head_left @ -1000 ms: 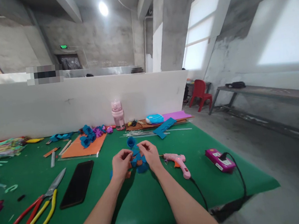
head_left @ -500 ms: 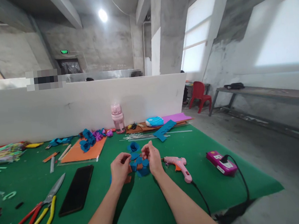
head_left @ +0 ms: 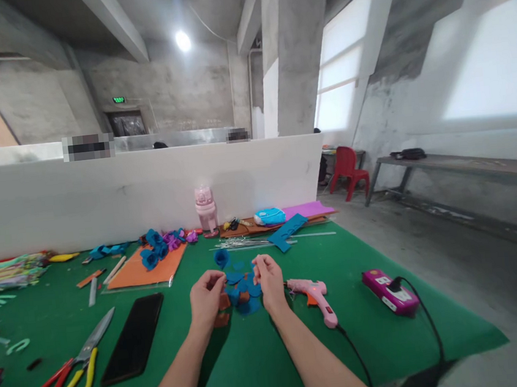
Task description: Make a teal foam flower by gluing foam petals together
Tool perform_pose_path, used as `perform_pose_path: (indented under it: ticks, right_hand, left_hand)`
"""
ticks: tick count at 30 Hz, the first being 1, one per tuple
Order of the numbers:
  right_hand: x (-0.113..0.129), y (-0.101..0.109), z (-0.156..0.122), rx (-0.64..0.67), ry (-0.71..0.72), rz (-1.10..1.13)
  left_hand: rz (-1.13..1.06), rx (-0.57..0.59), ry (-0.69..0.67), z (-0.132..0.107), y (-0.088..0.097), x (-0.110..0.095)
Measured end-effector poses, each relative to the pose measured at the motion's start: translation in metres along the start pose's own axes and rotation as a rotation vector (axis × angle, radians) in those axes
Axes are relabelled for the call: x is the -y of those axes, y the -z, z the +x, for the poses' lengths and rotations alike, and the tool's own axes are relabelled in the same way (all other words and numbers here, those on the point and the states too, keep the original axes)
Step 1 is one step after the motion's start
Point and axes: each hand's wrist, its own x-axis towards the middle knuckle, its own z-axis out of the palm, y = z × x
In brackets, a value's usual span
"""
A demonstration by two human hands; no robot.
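Note:
Over the middle of the green table, my left hand (head_left: 207, 300) is closed, thumb and forefinger pinched together; what they hold, if anything, is too small to make out. My right hand (head_left: 270, 281) is closed too, its fingertips on a small blue felt piece (head_left: 255, 275). Below and between the hands lie several loose blue felt petals (head_left: 248, 307), with brown felt scraps (head_left: 221, 319) beside my left hand. A rolled blue felt flower (head_left: 221, 258) sits just beyond them. Right of my right hand, a pink glue gun (head_left: 313, 293) rests on its side, nozzle towards the hand.
Left are a black phone (head_left: 135, 336) and red-and-yellow scissors (head_left: 90, 346). Farther back, blue and purple felt flowers (head_left: 154, 247) lie on an orange sheet (head_left: 147, 276) near a pink bottle (head_left: 205, 211). A purple power strip (head_left: 391, 291) with a cord lies right.
The rolled blue flower has shifted slightly left, away from the petals. My right hand's fingers have closed from a looser curl onto a blue piece. The camera view has tilted up a little.

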Motion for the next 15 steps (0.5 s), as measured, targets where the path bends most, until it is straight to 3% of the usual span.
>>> perform_pose_path:
  ticks: [2, 4, 7, 10, 15]
  right_hand:
    - [-0.001, -0.001, 0.0, 0.044, 0.021, -0.048]
    - [-0.003, -0.003, -0.003, 0.173, 0.048, -0.161]
    - [-0.005, -0.008, -0.01, 0.315, 0.109, -0.359]
    - [-0.008, -0.011, -0.014, 0.298, 0.166, -0.481]
    - [-0.008, -0.01, -0.013, 0.243, 0.139, -0.427]
  left_hand:
    - [-0.101, -0.005, 0.059, 0.001, 0.001, -0.001]
    - [-0.171, 0.0, 0.082, 0.002, 0.002, -0.004]
    - [-0.158, 0.028, 0.077, 0.0, 0.003, -0.008]
    - [-0.098, 0.089, 0.085, -0.004, 0.0, -0.009]
    - [-0.07, 0.161, 0.134, -0.008, -0.008, -0.008]
